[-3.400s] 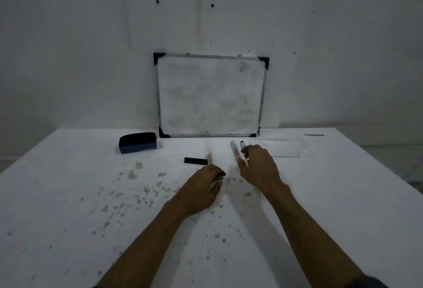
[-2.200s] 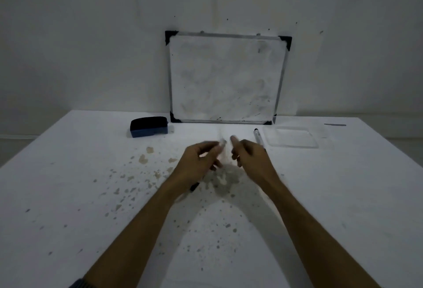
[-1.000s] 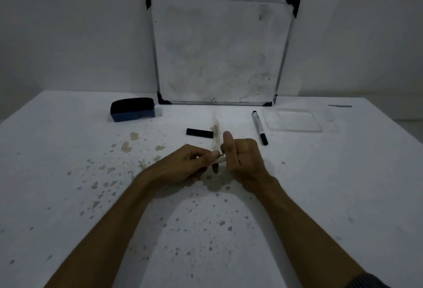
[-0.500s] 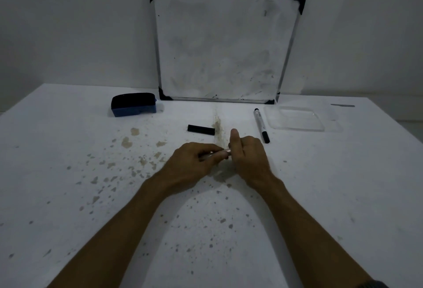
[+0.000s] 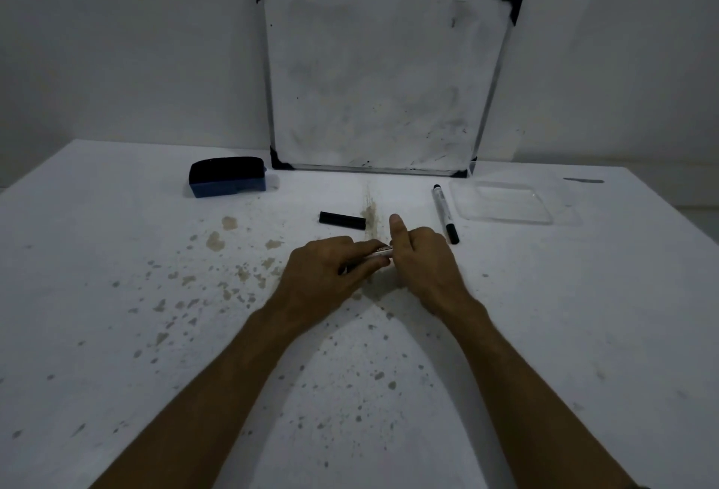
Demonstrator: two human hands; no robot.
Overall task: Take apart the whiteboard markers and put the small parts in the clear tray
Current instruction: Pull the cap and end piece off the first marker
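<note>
Both hands hold one white whiteboard marker [image 5: 379, 254] just above the table, at centre. My left hand [image 5: 330, 268] grips its left part and my right hand [image 5: 422, 263] grips its right end, thumb raised; only a short stretch of barrel shows between them. A loose black cap [image 5: 342, 220] lies just beyond the hands. A second marker [image 5: 444, 212], capped in black, lies to the right of it. The clear tray [image 5: 502, 201] sits at the far right of that marker and looks empty.
A small framed whiteboard [image 5: 383, 76] leans on the wall at the back. A blue and black eraser [image 5: 227, 176] lies at the back left. The white table [image 5: 116, 333] is speckled with brown stains. A thin dark object [image 5: 583, 180] lies at the far right edge.
My right hand picked one marker off the table and brought it toward me; both hands closed on it. Over the last second the hands stay together with little movement.
</note>
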